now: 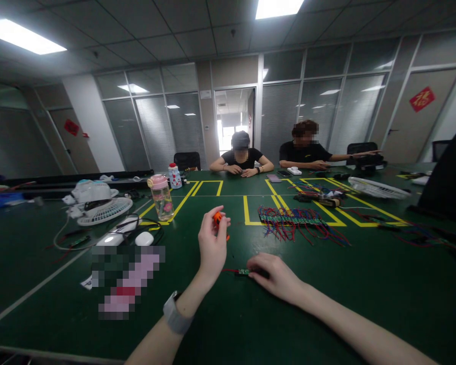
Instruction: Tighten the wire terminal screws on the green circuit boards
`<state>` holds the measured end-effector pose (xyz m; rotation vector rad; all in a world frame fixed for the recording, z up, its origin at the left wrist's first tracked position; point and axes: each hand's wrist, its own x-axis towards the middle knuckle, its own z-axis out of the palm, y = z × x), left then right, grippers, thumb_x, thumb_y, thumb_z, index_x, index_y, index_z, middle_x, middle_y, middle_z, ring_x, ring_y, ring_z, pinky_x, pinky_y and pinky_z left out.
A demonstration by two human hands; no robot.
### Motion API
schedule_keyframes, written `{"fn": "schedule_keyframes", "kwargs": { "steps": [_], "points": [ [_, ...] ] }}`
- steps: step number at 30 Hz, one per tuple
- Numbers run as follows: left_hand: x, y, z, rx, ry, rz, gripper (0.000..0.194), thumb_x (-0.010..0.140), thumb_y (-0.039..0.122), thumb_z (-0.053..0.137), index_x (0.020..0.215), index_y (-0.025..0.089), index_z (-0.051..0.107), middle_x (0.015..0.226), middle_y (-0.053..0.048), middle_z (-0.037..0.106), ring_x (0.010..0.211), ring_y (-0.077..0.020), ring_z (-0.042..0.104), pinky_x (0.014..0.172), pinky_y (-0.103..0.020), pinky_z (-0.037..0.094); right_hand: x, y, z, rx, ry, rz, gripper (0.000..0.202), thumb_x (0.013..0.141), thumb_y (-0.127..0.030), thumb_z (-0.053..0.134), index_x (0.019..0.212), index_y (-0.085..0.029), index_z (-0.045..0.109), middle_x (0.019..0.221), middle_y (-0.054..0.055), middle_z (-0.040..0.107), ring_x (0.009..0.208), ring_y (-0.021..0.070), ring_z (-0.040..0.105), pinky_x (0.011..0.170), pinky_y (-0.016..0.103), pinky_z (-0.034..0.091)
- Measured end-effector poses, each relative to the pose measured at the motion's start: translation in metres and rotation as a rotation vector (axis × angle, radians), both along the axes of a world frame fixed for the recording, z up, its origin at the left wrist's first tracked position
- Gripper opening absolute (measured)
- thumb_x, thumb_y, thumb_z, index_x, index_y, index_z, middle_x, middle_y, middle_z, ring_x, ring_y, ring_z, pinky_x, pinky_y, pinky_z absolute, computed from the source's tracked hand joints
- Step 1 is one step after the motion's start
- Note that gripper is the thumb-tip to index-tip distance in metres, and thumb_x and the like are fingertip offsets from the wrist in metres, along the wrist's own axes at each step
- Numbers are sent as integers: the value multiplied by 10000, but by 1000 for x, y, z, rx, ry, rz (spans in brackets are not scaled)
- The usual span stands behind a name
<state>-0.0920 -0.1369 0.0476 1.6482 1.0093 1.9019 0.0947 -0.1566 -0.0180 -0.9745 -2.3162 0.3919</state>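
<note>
My left hand [213,241] is raised over the green table [197,324], its fingers closed round a small orange tool [217,218]. Lower and to the right, my right hand [275,276] rests at the table with its fingertips on the right end of a small green circuit board [243,272]. A thin red wire runs left from that board. Behind my right hand lies a row of circuit boards [294,219] with many red and blue wires.
Left of my hands stand a pink-lidded bottle [161,200], a white fan [105,211] and a white mouse-like object [144,239]. Yellow tape marks the table. Across it sit two people [254,158], [302,152]. Another fan [378,187] lies at the right.
</note>
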Motion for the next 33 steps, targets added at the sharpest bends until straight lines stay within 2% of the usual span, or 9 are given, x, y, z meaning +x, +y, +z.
{"fn": "schedule_keyframes", "kwargs": {
  "steps": [2, 4, 6, 8, 12, 15, 22, 27, 33],
  "points": [
    [-2, 1, 3, 8, 11, -15, 259, 933, 272, 475, 1157, 186, 571, 1014, -59, 607, 821, -141, 653, 735, -274, 542, 0, 0, 0, 1, -1, 20, 239, 904, -158, 559, 1107, -189, 682, 962, 68, 675, 886, 198, 613, 788, 291, 490],
    [-5, 1, 6, -14, 117, 4, 269, 914, 249, 477, 1156, 188, 579, 940, -38, 621, 745, -126, 623, 691, -253, 516, 1, 0, -1, 13, -16, 53, 264, 914, -149, 536, 1115, -209, 697, 979, 67, 669, 915, 197, 607, 813, 292, 486],
    [-9, 1, 7, -95, 315, -19, 259, 872, 239, 520, 1106, 191, 620, 806, -2, 629, 674, -124, 593, 666, -247, 489, 0, 1, -2, 18, -27, 56, 238, 904, -147, 554, 1053, -210, 728, 968, 65, 663, 908, 195, 606, 809, 287, 486],
    [-13, 1, 6, -215, 556, -116, 248, 808, 228, 578, 1037, 195, 665, 710, 20, 637, 656, -137, 597, 657, -250, 480, 0, 2, -3, 16, -28, 39, 205, 886, -145, 588, 1004, -208, 743, 961, 59, 661, 899, 192, 607, 800, 283, 488],
    [-19, 2, -3, -394, 1000, -343, 463, 632, 185, 700, 1092, 232, 681, 852, -7, 722, 784, -193, 664, 692, -267, 495, -3, 3, -4, 5, 5, 13, 167, 849, -123, 628, 926, -207, 750, 935, 48, 672, 896, 194, 613, 785, 279, 490],
    [-17, 1, -8, -437, 1205, -369, 520, 582, 163, 726, 1089, 273, 688, 968, -30, 731, 876, -240, 677, 700, -282, 500, -7, 5, -6, -20, 81, 17, 156, 810, -86, 643, 856, -200, 739, 909, 37, 691, 887, 190, 625, 789, 277, 489],
    [-10, -1, -15, -370, 1262, -313, 463, 620, 165, 693, 1066, 291, 680, 944, -44, 729, 847, -252, 684, 665, -283, 493, -12, 9, -1, -107, 103, -51, 167, 731, -24, 631, 705, -173, 703, 774, 14, 699, 718, 163, 634, 715, 249, 485],
    [-7, -4, -14, -324, 1295, -301, 346, 625, 180, 705, 957, 275, 702, 907, -46, 725, 845, -253, 678, 679, -288, 487, -9, 6, 8, -90, 60, -19, 187, 722, -18, 616, 685, -180, 701, 776, 14, 696, 742, 171, 641, 705, 241, 480],
    [-3, -8, -12, -298, 1331, -270, 275, 640, 178, 705, 899, 273, 693, 879, -36, 717, 829, -251, 678, 655, -282, 482, -9, 9, 3, -118, 81, -58, 169, 693, -20, 632, 663, -174, 695, 744, 6, 699, 680, 158, 639, 684, 235, 484]
  ]
}}
